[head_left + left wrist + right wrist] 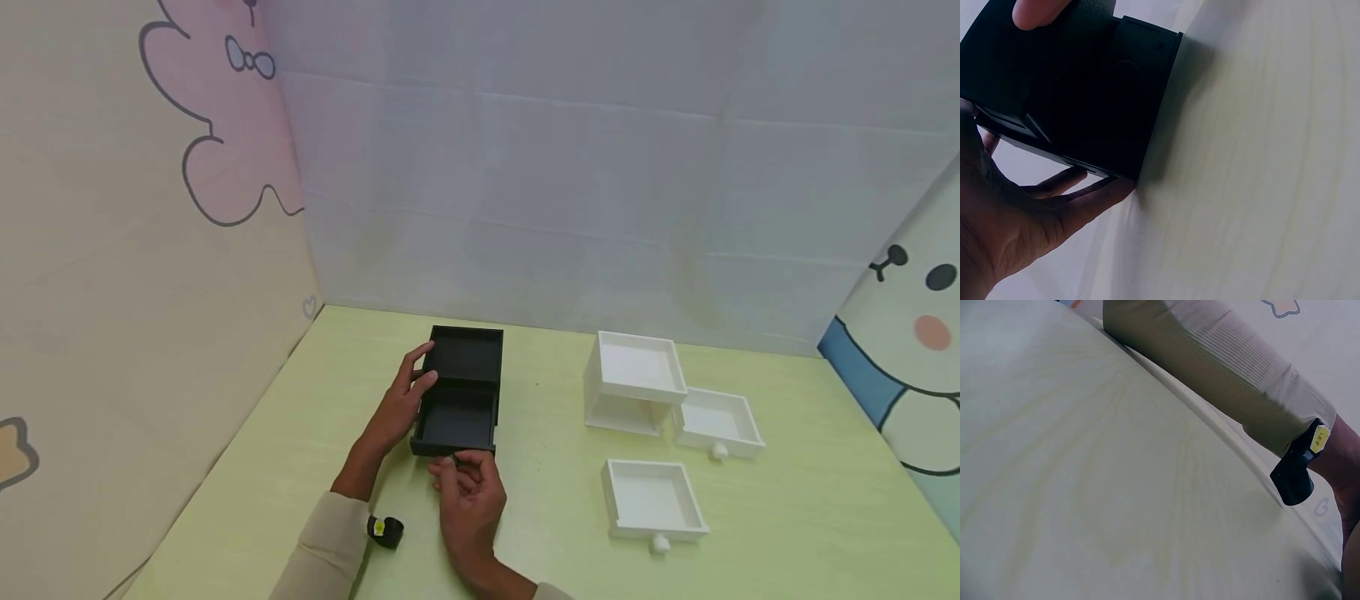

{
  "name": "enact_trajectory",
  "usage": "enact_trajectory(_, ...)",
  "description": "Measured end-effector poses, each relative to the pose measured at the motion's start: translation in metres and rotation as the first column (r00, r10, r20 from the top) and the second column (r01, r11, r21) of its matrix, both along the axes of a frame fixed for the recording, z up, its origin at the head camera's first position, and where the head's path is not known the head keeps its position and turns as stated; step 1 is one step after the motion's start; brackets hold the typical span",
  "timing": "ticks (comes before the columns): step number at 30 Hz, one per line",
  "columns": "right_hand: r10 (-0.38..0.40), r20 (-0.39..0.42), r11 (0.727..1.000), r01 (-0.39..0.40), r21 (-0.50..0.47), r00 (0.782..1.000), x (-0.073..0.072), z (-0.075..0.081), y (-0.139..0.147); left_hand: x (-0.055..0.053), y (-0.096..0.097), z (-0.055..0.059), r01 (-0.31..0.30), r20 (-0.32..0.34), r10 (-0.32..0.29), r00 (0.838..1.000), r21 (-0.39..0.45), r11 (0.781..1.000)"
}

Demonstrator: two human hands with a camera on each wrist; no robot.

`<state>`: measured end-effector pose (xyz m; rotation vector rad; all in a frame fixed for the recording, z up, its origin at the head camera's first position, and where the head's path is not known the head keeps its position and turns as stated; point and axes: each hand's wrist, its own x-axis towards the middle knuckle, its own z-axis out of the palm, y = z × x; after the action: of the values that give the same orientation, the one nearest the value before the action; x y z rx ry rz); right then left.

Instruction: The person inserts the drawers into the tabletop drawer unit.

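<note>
A small black cabinet point(467, 354) stands on the table, left of its middle, with a black drawer point(456, 419) pulled far out of its front. My left hand point(393, 412) grips the cabinet from the left. In the left wrist view the thumb point(1038, 11) lies over one face of the cabinet point(1079, 81) and the other fingers point(1094, 203) spread along another side. At the drawer's front, my right hand point(471, 504) pinches at the small pull with thumb and curled fingers, which mostly cover it.
To the right stands a white cabinet point(637, 367) with an open front. One white drawer point(720, 419) lies beside it and another white drawer point(654, 500) in front, each with a round knob. A black wrist camera point(386, 532) sticks out from the left sleeve point(330, 542).
</note>
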<state>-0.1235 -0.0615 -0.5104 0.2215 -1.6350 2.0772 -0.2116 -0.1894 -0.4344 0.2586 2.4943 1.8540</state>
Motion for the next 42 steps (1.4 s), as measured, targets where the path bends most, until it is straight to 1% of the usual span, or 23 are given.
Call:
enact_trajectory(9,-0.012,0.023,1.000,0.012,0.020,1.000,0.0008,0.0009,0.0018,-0.0003,0.0007,-0.0001,0.010,0.008,-0.010,1.000,0.013,1.000)
enact_trajectory(16,-0.010,0.066,1.000,0.010,0.000,0.998,-0.0021,-0.0012,0.0026,0.0001,0.0016,0.0011,0.024,0.019,-0.025,1.000,0.035,0.999)
enact_trajectory(22,-0.003,0.064,1.000,0.003,-0.001,0.998,-0.0026,-0.0030,0.0021,0.0001,0.0016,0.0001,0.020,0.024,-0.021,0.999,0.036,0.999)
enact_trajectory(29,0.013,0.073,1.000,-0.013,-0.003,0.997,-0.0032,-0.0024,0.0014,0.0000,-0.0004,-0.0007,0.014,0.015,-0.015,1.000,0.034,0.999)
enact_trajectory(36,-0.007,0.063,1.000,0.005,0.019,0.998,-0.0047,-0.0001,-0.0005,-0.0008,0.0005,0.0006,0.002,0.013,-0.002,1.000,0.012,1.000)
enact_trajectory(42,-0.015,0.036,0.999,0.014,0.033,0.999,-0.0058,-0.0006,-0.0014,-0.0025,-0.0001,-0.0022,-0.008,0.003,0.008,1.000,-0.004,1.000)
